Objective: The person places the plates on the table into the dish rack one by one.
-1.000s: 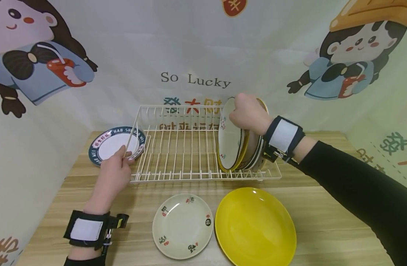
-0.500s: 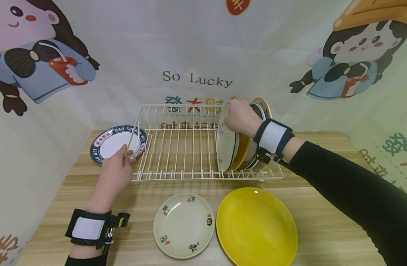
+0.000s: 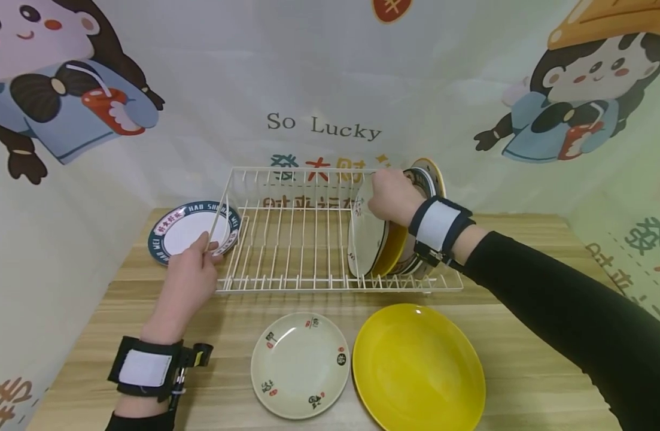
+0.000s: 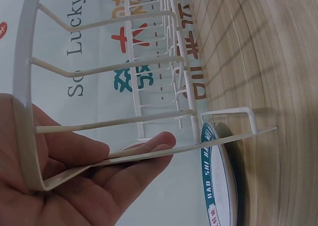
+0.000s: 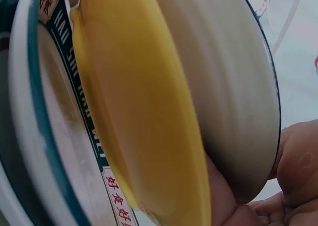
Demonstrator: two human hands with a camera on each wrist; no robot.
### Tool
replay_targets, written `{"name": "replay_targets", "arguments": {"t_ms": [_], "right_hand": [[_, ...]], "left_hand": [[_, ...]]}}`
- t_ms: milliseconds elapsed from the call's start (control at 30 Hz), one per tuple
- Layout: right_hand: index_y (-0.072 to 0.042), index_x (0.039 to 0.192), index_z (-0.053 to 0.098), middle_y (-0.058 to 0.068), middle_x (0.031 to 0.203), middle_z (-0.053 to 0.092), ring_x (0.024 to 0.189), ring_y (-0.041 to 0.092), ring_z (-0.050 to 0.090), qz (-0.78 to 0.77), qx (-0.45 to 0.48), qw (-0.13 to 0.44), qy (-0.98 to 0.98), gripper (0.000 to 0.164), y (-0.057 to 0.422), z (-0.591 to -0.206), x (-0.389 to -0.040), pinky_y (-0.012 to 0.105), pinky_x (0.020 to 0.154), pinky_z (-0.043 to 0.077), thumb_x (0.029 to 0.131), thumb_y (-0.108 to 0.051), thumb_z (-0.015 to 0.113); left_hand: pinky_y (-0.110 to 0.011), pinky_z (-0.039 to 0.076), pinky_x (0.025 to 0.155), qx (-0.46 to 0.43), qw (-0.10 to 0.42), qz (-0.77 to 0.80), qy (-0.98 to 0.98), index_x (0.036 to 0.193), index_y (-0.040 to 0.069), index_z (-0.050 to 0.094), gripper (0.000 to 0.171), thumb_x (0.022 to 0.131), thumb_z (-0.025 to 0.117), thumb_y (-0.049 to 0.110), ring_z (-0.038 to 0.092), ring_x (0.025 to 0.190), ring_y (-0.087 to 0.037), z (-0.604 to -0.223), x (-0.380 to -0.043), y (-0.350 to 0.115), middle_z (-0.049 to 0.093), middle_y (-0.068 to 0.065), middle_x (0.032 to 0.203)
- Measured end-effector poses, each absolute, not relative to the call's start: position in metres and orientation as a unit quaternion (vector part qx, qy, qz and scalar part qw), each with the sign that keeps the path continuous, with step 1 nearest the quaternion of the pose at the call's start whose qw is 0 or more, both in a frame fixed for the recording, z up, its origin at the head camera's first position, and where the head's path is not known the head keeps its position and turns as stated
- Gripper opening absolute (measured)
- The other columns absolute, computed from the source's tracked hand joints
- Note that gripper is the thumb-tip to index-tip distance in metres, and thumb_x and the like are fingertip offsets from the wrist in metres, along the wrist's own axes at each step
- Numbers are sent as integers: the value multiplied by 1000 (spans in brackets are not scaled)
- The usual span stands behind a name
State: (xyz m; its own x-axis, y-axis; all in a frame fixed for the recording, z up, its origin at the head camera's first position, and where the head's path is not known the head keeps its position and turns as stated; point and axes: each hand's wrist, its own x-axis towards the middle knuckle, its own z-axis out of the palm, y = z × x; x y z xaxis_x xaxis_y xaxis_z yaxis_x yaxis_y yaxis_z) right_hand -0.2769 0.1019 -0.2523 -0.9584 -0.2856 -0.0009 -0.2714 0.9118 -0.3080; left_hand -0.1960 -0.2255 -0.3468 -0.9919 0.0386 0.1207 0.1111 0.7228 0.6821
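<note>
My left hand [image 3: 192, 272] grips the left end wire of a white wire dish rack [image 3: 286, 291]; in the left wrist view thumb and fingers pinch that wire [image 4: 124, 157]. At the rack's right part, my right hand [image 3: 393, 194] holds the upper rim of a cream plate [image 3: 366, 239] with small red marks, which stands on edge in the slots. Right behind it leans a yellow plate [image 5: 139, 107], apart from the cream one at the top. Further right stand a plate with a dark green lettered rim [image 5: 64, 102] and others, partly hidden by my right hand and wrist.
A blue-rimmed lettered plate [image 3: 186, 233] lies left of the rack, partly behind its end wires. In front of the rack lie a cream plate with printed characters [image 3: 300, 365] and a large yellow plate [image 3: 418, 368] side by side. A printed backdrop [image 3: 330, 78] stands behind.
My right hand has moved slightly left and down with the cream plate, and the gap to the plates on its right has widened. My left hand has stayed on the rack.
</note>
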Motion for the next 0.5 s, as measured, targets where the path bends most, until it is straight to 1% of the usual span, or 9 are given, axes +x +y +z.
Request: {"name": "replay_targets", "arguments": {"t_ms": [167, 333, 433, 500], "right_hand": [[-10, 58, 35, -1, 55, 24, 45, 11, 25, -128, -128, 24, 983, 35, 102, -250, -276, 23, 42, 25, 82, 9, 51], [-6, 62, 43, 3, 60, 33, 47, 13, 33, -112, -119, 23, 986, 27, 103, -252, -276, 24, 42, 31, 82, 8, 53], [-7, 59, 40, 2, 59, 32, 47, 13, 31, -99, -127, 21, 987, 31, 103, -253, -274, 24, 44, 30, 81, 8, 54], [-9, 55, 36, 1, 58, 28, 48, 13, 29, -76, -141, 15, 987, 36, 103, -254, -273, 25, 48, 30, 81, 7, 56]], "left_hand": [[-29, 45, 51, -39, 51, -369, -927, 147, -17, 19, 50, 102, 32, -1, 60, 109, -45, -345, -195, -225, 48, -37, 133], [-32, 47, 56, -41, 56, -365, -928, 146, -18, 20, 49, 102, 32, -1, 60, 108, -45, -347, -196, -225, 49, -37, 132], [-31, 46, 54, -42, 57, -362, -930, 146, -18, 20, 49, 102, 32, -1, 61, 107, -44, -347, -196, -225, 49, -37, 132], [-30, 45, 52, -43, 56, -361, -930, 146, -18, 20, 49, 102, 32, -1, 61, 107, -45, -348, -196, -224, 49, -37, 132]]}}
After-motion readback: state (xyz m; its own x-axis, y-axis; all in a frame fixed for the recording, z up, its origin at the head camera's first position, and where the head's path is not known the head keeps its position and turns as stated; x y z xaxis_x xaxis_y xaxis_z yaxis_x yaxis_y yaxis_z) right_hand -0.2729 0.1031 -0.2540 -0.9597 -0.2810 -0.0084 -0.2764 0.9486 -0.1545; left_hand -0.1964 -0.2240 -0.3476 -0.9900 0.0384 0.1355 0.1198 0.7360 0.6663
